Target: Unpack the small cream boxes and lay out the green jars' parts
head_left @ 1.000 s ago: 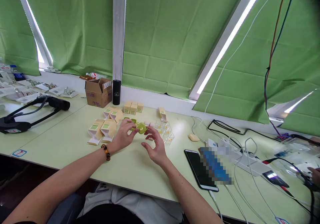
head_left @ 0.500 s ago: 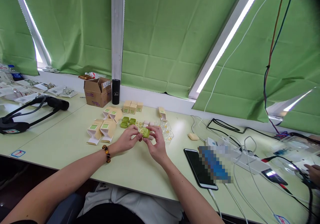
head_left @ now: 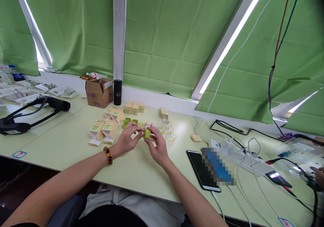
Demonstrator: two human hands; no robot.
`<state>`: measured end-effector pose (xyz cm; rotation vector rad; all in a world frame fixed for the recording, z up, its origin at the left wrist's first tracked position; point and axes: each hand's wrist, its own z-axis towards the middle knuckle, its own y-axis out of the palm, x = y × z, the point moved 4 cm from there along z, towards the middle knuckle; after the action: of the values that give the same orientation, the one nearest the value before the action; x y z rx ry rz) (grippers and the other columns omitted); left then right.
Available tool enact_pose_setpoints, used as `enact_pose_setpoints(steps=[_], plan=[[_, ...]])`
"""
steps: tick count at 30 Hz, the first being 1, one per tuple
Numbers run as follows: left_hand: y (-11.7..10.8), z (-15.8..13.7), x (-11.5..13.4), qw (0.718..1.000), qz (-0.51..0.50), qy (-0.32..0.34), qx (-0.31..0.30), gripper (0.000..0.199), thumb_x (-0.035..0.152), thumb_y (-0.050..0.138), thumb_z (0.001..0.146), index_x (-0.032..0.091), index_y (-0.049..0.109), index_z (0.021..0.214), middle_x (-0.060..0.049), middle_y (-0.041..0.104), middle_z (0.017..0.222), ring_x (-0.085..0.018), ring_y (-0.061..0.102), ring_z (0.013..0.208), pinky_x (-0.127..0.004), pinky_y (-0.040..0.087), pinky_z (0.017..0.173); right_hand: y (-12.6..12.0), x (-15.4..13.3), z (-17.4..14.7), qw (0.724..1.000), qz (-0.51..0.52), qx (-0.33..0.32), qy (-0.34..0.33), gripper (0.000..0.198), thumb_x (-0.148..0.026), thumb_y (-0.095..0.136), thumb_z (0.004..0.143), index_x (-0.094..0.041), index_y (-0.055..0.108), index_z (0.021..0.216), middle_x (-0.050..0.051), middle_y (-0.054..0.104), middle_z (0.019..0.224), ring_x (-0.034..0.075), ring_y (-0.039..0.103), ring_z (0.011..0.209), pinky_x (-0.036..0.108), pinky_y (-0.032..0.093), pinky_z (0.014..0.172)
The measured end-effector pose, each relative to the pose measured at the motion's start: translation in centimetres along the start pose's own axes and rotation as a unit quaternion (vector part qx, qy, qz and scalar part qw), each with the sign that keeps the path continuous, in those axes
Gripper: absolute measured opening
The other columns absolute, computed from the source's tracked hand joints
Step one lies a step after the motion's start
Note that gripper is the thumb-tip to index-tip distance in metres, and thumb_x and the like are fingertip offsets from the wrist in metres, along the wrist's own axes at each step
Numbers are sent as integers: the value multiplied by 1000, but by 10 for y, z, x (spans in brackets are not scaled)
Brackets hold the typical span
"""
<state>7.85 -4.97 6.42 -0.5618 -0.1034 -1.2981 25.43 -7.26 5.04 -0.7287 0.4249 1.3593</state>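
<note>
A little green piece [head_left: 146,134] is pinched at the fingertips by the left hand [head_left: 128,138] and right hand [head_left: 158,146], just over the bench [head_left: 141,168]; some open beige cartons [head_left: 109,127] are parked off left.

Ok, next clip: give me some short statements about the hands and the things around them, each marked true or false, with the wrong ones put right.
1. The right hand holds a small green case. True.
2. The left hand is touching the phone. False: the left hand is at the small green case, and the phone lies to the right of both hands.
3. A black cup stands beside the cardboard box. True.
4. The bead bracelet is on the right wrist. False: the bead bracelet is on the left wrist.
5. A black headset lies to the left of the cardboard box. True.
</note>
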Motion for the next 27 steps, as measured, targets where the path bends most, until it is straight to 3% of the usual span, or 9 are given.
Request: enact_pose_setpoints(steps=[6, 12, 27], plan=[[1, -3, -4, 999, 3, -49, -3, 8, 19, 69, 97, 20, 77, 98, -3, 80, 83, -15, 72, 70, -27, 57, 67, 0, 4, -1, 1000, -3, 3, -5, 42, -26, 67, 98, -32, 62, 139, 10, 64, 132, 25, 67, 119, 42, 65, 97], [5, -3, -6, 991, -72, -113, -1, 12, 13, 67, 92, 19, 77, 90, -2, 80, 80, -15, 75, 70, -24, 59, 65, 0, 6, -3, 1000, 13, -2, -3, 43, -25, 67, 98, -33, 63, 140, 10, 65, 132, 25, 67, 119, 42, 66, 97], [11, -10, -20, 976, -158, -150, 7, 13, 25, 72, 92, 20, 82, 84, -3, 80, 76, -14, 72, 64, -24, 58, 61, 1, 13, -4, 999, 40, -19, 13, 47, -24, 69, 97, -37, 64, 141, 8, 64, 135, 26, 65, 125, 44, 64, 99]])
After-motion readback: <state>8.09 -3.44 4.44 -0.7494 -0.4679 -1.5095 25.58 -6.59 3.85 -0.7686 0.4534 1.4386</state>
